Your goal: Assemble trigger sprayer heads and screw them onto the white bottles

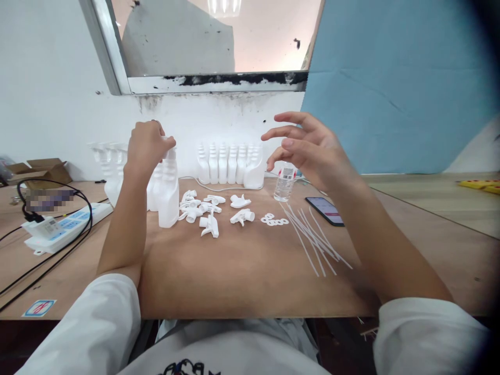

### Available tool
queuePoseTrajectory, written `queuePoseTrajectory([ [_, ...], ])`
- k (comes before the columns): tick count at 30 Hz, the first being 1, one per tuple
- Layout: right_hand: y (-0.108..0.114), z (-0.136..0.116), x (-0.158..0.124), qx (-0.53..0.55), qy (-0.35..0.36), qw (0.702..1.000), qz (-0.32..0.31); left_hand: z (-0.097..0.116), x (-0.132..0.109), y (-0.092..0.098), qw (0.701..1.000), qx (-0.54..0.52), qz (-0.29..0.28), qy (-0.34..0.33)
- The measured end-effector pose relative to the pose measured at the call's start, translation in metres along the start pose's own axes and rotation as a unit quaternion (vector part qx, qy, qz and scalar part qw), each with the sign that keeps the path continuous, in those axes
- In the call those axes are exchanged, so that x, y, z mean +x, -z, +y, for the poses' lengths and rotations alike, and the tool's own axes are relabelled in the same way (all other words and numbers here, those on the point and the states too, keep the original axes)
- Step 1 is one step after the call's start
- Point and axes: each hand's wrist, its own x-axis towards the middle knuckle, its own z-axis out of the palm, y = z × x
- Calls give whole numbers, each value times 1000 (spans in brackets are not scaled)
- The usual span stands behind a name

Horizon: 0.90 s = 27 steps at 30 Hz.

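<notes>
My left hand [147, 146] is closed round the neck of a white bottle [169, 200], which stands upright at the front of a group of similar bottles. Raised in the air, my right hand [307, 148] has its fingers spread and holds nothing; it is above and in front of a clear plastic bottle [284, 183]. Several white spray heads [210, 225] lie on the brown table [219, 276]. Small white rings [275, 222] and thin white tubes [315, 237] are to their right.
More white bottles [222, 164] stand in a row by the wall. A phone [324, 210] lies at the right. At the left are a power strip [70, 226] with black cables and an open cardboard box [45, 174].
</notes>
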Motion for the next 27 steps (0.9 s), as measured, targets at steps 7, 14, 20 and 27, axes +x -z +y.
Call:
queuePoseTrajectory([
  [7,1,1,0,4,14,1000,-15,-1,7,-15,994,93,-33,50],
  [14,0,-1,-1,-4,-5,1000,-6,-3,9,-26,996,49,-36,64],
  [20,1,-1,-1,2,2,1000,-16,-8,11,-40,996,68,-22,60],
  [27,1,-1,-1,4,6,1000,-21,-14,13,-46,996,54,-11,73],
])
